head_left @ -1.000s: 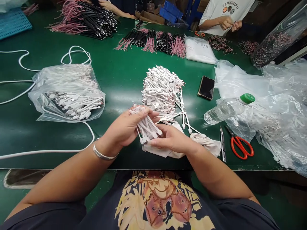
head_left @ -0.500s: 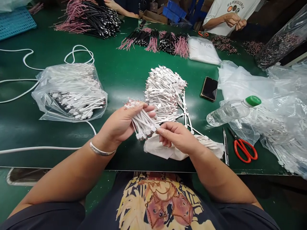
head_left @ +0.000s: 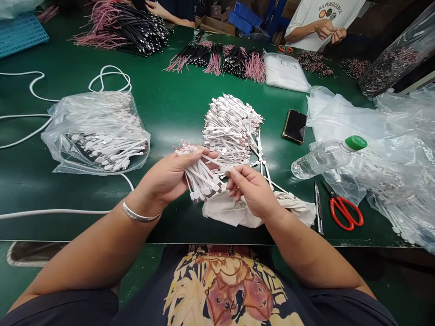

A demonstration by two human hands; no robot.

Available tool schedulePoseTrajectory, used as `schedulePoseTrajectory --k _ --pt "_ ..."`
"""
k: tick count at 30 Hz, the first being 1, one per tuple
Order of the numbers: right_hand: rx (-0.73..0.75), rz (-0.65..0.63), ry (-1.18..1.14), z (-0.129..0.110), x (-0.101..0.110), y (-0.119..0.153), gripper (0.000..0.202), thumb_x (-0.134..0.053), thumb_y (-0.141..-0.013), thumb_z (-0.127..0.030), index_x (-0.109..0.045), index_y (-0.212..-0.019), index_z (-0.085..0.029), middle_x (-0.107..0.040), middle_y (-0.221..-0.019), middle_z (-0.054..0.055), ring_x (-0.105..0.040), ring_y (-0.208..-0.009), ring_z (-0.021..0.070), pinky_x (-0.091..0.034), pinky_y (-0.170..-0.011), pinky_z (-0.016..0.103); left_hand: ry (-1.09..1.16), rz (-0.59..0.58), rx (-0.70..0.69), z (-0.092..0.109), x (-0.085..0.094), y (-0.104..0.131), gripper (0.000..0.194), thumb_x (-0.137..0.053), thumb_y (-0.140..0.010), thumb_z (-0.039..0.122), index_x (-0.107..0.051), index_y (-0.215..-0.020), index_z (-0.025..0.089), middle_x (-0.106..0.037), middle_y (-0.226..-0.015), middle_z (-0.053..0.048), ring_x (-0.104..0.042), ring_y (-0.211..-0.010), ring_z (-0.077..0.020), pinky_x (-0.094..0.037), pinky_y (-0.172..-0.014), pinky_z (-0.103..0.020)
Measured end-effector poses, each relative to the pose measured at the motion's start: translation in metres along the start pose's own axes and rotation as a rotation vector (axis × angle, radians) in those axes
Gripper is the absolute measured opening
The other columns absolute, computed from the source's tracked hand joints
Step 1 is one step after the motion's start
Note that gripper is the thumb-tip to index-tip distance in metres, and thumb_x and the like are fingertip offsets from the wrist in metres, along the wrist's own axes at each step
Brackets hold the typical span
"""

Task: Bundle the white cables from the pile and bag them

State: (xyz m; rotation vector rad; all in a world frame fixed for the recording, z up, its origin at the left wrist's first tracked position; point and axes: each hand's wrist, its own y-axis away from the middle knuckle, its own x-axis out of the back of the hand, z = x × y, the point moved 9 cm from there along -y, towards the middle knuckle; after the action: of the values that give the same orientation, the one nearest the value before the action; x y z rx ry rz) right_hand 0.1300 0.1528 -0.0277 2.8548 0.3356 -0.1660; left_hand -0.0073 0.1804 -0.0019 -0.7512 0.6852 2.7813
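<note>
while cable bundle (head_left: 201,178) lies clasped across left grip (head_left: 173,175), right grip (head_left: 252,186) pinches single cable (head_left: 218,164)

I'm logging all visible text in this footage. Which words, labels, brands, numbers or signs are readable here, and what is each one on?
"REMINISCENCE": on the white shirt at the top right.
Handwritten characters on the white packet: too blurred to read with certainty.
Faint marks on the green bottle cap: too small to read.
I can make out no other text.
</note>
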Motion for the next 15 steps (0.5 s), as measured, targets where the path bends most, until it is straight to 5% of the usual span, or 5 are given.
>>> schedulePoseTrajectory --k 4,15 --pt "-0.091 -0.106 0.047 0.013 -0.016 0.004 0.03 -0.067 -0.075 -0.043 -0.058 -0.09 -0.018 -0.06 -0.072 -0.001 -0.055 -0.057 0.0091 -0.04 -0.042 0.017 0.019 -0.006 0.015 -0.003 -0.003 0.001 0.014 -0.054 -0.085 0.017 -0.067 -0.088 0.01 -0.071 -0.088 -0.009 -0.068 -0.074 -0.0195 -0.056 -0.07 -0.033" --pt "-0.002 -0.037 0.108 0.002 -0.009 0.003 0.025 -0.065 -0.078 -0.04 -0.059 -0.076 -0.016 -0.059 -0.064 -0.002 -0.052 -0.054 0.0079 -0.042 -0.05 0.02 0.063 -0.013 0.001 -0.003 -0.003 0.0 0.015 -0.052 -0.084 0.011 -0.066 -0.089 0.009 -0.071 -0.089 -0.008 -0.067 -0.069 -0.0178 -0.055 -0.066 -0.031"
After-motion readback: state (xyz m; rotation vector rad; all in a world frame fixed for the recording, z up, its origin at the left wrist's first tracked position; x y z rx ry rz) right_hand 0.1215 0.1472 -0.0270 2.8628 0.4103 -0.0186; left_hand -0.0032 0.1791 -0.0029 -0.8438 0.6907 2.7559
